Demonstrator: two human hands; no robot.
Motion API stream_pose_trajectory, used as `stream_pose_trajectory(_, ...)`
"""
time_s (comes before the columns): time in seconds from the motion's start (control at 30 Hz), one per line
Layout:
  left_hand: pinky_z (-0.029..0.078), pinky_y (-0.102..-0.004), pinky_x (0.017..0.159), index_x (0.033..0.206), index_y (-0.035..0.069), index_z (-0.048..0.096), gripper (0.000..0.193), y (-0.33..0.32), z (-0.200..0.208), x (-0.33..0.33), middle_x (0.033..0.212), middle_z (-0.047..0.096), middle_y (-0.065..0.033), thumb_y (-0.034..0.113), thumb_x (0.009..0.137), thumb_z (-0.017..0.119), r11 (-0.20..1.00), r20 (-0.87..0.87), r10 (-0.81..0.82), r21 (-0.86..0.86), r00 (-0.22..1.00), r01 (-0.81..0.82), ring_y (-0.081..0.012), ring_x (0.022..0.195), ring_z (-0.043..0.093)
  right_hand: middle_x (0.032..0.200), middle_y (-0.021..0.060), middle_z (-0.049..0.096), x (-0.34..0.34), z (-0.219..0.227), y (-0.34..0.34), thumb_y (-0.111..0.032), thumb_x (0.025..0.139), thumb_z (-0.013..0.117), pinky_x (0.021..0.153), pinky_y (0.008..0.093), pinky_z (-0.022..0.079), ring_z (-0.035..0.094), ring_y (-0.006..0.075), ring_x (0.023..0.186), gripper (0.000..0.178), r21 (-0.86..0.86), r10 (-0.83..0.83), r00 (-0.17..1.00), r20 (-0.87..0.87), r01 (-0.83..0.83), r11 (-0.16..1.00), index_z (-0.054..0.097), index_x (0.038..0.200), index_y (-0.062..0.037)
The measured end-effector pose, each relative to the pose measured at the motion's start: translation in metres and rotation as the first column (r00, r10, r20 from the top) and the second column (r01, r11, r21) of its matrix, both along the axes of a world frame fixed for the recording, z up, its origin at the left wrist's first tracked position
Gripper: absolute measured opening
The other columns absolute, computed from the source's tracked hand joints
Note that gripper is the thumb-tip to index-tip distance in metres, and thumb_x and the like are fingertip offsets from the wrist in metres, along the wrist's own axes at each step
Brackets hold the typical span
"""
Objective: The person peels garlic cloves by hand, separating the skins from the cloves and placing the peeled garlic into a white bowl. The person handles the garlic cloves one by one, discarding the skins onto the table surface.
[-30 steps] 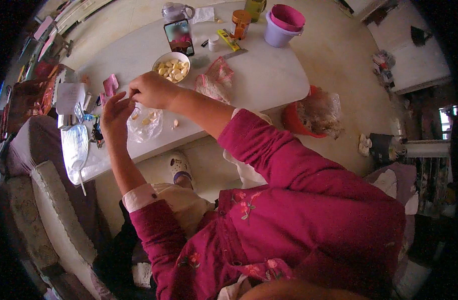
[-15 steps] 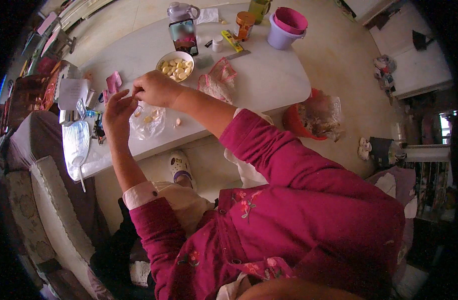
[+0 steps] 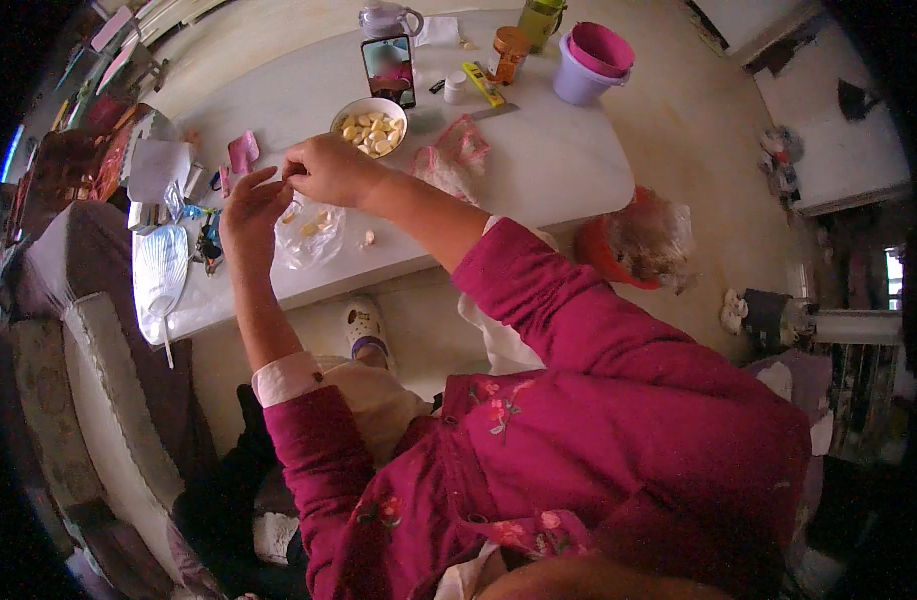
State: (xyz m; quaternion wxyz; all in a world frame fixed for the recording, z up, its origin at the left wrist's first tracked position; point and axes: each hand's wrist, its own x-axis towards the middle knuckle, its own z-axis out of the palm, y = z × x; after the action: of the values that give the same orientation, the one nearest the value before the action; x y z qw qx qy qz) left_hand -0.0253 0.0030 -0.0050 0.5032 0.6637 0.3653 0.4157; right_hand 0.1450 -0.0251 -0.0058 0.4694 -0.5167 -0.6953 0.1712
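On my feed from the headset, the left hand (image 3: pixel 251 210) and the right hand (image 3: pixel 324 168) meet fingertip to fingertip above the near left part of the worktop (image 3: pixel 569 150). A small piece may sit where they meet, but the view is too coarse for me to tell whether either grip is closed on it, or which way it points. Just beyond the right hand stands a round bowl (image 3: pixel 373 104) of pale cloves (image 3: pixel 371 134), their long axes lying at mixed angles. I see one loose clove (image 3: pixel 369 239) near the front edge, its long axis running roughly away from the person, beside a crumpled clear bag (image 3: pixel 319 248) with bits in it. The worktop is pale and smooth; a pink-and-white cloth (image 3: pixel 459 165) lies right of the bowl, and a phone (image 3: pixel 389 72) stands upright behind it. Farther right I make out a yellow tool (image 3: pixel 484 84), an orange jar (image 3: pixel 509 55) and a pink tub (image 3: pixel 602 50) nested in a lilac bucket (image 3: pixel 579 85). A red bin (image 3: pixel 604 250) stands on the light floor (image 3: pixel 699 150). Any lettering on the jar or the white paper (image 3: pixel 161 170) at left is too small to read.
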Motion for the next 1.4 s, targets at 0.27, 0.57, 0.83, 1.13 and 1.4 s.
stream_pose_trajectory(0.27, 0.049, -0.0249, 0.076, 0.108, 0.001, 0.062, 0.031, -0.003, 0.001, 0.0, 0.092, 0.07, -0.0093, 0.007, 0.08, 0.072, 1.0, 0.032, 0.025, -0.01, 0.999, -0.025, -0.0119, 0.084, 0.063, 0.076, 0.0143, 0.066, 0.001, 0.001, 0.0, -0.014, 0.077, 0.063, 0.066, 0.0338, 0.051, 0.065, 0.0242, 0.07, 0.015, -0.015, 0.008, 1.0, -0.008, -0.009, 1.0, 0.066, 0.086, -0.0011)
stream_pose_trajectory(0.57, 0.05, -0.0288, 0.083, 0.113, -0.002, 0.06, 0.033, -0.001, 0.004, -0.004, 0.096, 0.068, -0.0116, 0.002, 0.081, 0.069, 0.998, 0.105, -0.009, -0.062, 0.994, 0.016, -0.0168, 0.088, 0.064, 0.077, 0.0078, 0.068, 0.003, 0.004, 0.0, -0.013, 0.081, 0.065, 0.066, 0.0271, 0.049, 0.063, 0.012, 0.07, 0.015, -0.107, 0.041, 0.996, -0.075, -0.049, 0.993, 0.066, 0.089, -0.0005)
stream_pose_trajectory(0.83, 0.052, -0.0291, 0.08, 0.112, -0.003, 0.06, 0.033, 0.0, -0.001, -0.003, 0.096, 0.067, -0.0116, 0.0, 0.08, 0.069, 0.999, -0.001, 0.05, -0.02, 0.999, -0.05, -0.0184, 0.088, 0.064, 0.082, 0.0164, 0.069, 0.0, 0.007, -0.002, -0.017, 0.078, 0.067, 0.071, 0.0385, 0.052, 0.067, 0.0299, 0.076, 0.017, -0.124, 0.027, 0.998, -0.048, -0.033, 0.992, 0.067, 0.086, -0.0018)
stream_pose_trajectory(1.13, 0.05, -0.0269, 0.078, 0.109, -0.001, 0.061, 0.031, -0.005, 0.005, 0.002, 0.094, 0.068, -0.0109, 0.002, 0.079, 0.07, 0.997, 0.033, 0.071, -0.023, 0.997, -0.07, -0.0157, 0.086, 0.064, 0.074, 0.0099, 0.067, 0.0, 0.004, -0.001, -0.011, 0.08, 0.064, 0.064, 0.0286, 0.05, 0.062, 0.013, 0.067, 0.014, -0.072, 0.026, 0.999, -0.03, -0.028, 0.997, 0.064, 0.086, 0.0012)
stream_pose_trajectory(1.4, 0.048, -0.0242, 0.071, 0.105, 0.0, 0.063, 0.028, -0.005, 0.004, 0.006, 0.091, 0.07, -0.0096, 0.006, 0.079, 0.072, 0.997, 0.137, 0.077, -0.021, 0.988, -0.075, -0.0114, 0.081, 0.063, 0.077, 0.0183, 0.066, -0.006, 0.003, 0.0, -0.016, 0.074, 0.065, 0.069, 0.0416, 0.052, 0.065, 0.0326, 0.074, 0.018, -0.044, -0.032, 0.997, -0.077, 0.029, 0.999, 0.063, 0.083, -0.0003)
